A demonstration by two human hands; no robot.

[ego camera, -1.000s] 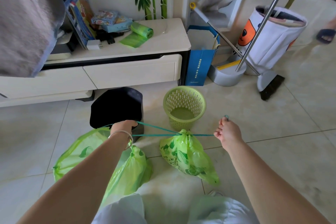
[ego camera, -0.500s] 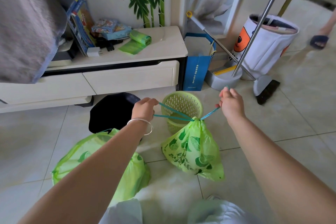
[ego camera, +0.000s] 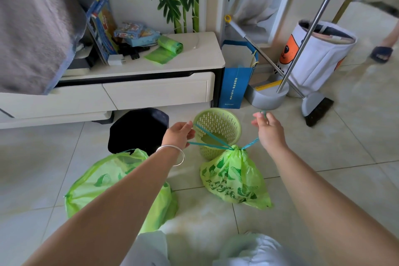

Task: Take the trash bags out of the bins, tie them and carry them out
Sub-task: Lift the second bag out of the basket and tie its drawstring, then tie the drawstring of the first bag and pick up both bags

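A small green trash bag [ego camera: 234,178] sits on the floor tiles with its mouth cinched by a teal drawstring [ego camera: 210,139]. My left hand [ego camera: 178,135] pinches the left loop of that drawstring. My right hand [ego camera: 268,130] grips the right end, held up and to the right of the bag. Just behind the bag stands a green mesh bin [ego camera: 217,130] with nothing in it. A larger green bag [ego camera: 103,181] lies at the lower left, its mouth loose, partly under my left forearm. Behind it is a black bin [ego camera: 138,129].
A white low cabinet [ego camera: 155,90] with a roll of green bags [ego camera: 170,45] stands at the back. A blue paper bag [ego camera: 236,84], a dustpan and broom [ego camera: 316,110] and a white fabric basket [ego camera: 319,58] stand to the right. A person's sandalled foot [ego camera: 381,54] is far right.
Both hands rose and moved closer together, lifting the drawstring ends so the small bag's neck stands upright. The view tilted up slightly.
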